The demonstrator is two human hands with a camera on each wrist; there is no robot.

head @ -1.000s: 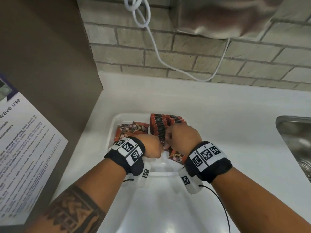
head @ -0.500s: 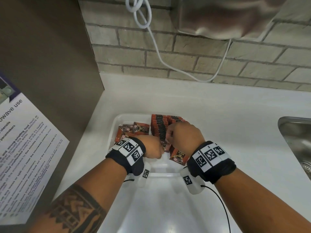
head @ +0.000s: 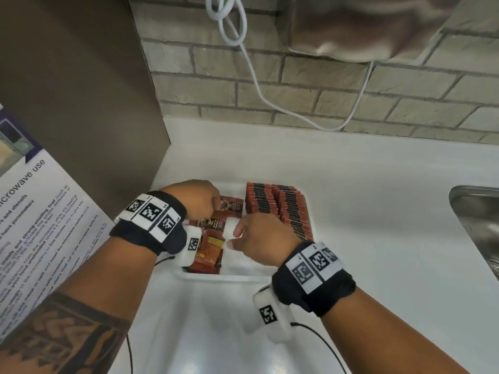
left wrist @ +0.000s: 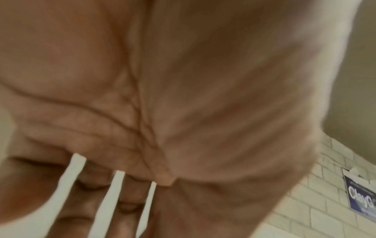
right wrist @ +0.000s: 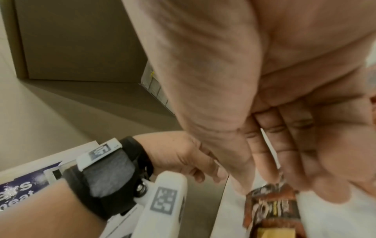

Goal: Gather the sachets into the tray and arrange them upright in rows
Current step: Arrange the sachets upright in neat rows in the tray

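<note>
Left grip (head: pixel 198 197) on a flat red-brown sachet (head: pixel 231 207), right grip (head: pixel 259 238) released

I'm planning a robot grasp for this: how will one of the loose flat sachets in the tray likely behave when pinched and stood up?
The loose sachets look thin and flat, so probably light and somewhat floppy. Their glossy wrappers may slip in a pinch. On edge, one would likely tip unless leaned against the upright rows or the tray wall.

Both hands (head: pixel 194 201) over tray (head: pixel 224 276), upright sachets (head: pixel 278 206) right
</note>
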